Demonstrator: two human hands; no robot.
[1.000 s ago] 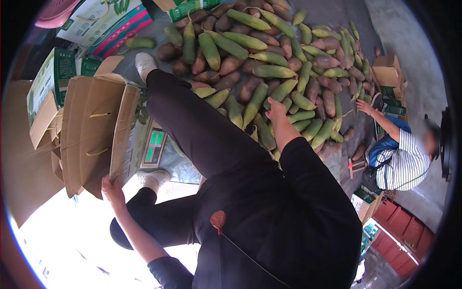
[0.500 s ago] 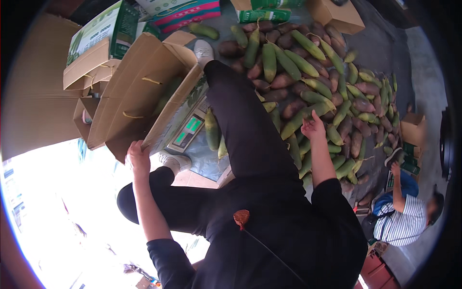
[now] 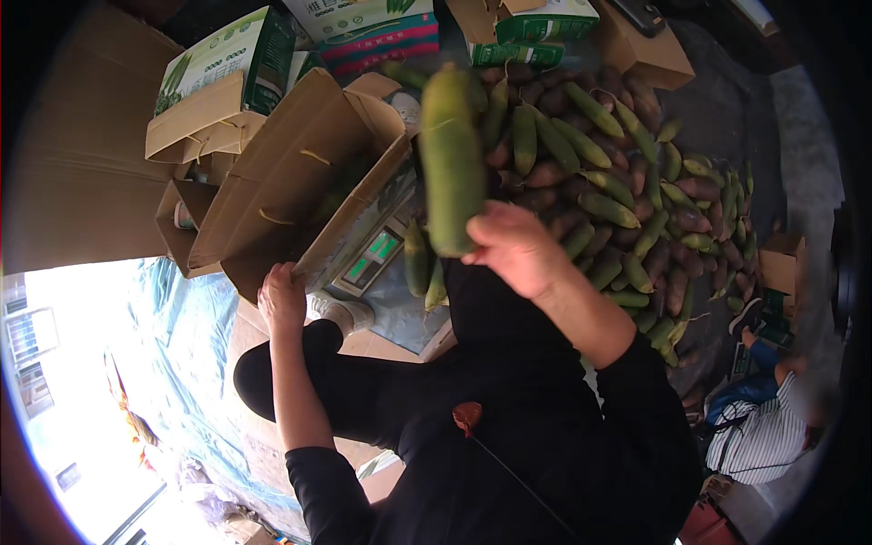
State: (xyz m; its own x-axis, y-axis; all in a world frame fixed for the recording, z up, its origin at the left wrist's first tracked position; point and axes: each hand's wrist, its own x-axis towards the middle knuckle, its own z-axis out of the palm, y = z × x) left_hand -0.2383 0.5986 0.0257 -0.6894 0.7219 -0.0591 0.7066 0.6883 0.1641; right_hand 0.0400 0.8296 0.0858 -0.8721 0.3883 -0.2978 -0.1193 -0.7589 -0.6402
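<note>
A large green radish (image 3: 451, 168), paler yellow-green at its far end, is raised over my leg, with my right hand (image 3: 522, 250) closed around its near end. My left hand (image 3: 283, 298) grips the near edge of an open cardboard box (image 3: 263, 173) with yellow cord handles. Something green lies in the shadow inside the box, too dark to make out fully. The box rests by a digital scale (image 3: 371, 263) with a lit green display. Two green radishes (image 3: 416, 259) lie beside the scale. To the right spreads a big pile of green and reddish-purple radishes (image 3: 627, 200).
Printed green-and-white cartons (image 3: 213, 73) stand at the far left, with a pink-and-teal box (image 3: 386, 41) behind. More cartons (image 3: 536, 27) sit beyond the pile. A person in a striped shirt (image 3: 754, 436) is at the far right. Blue plastic sheeting (image 3: 182, 336) covers ground at left.
My right hand has come from the pile toward the box, lifting a green radish. My left hand stays on the box edge.
</note>
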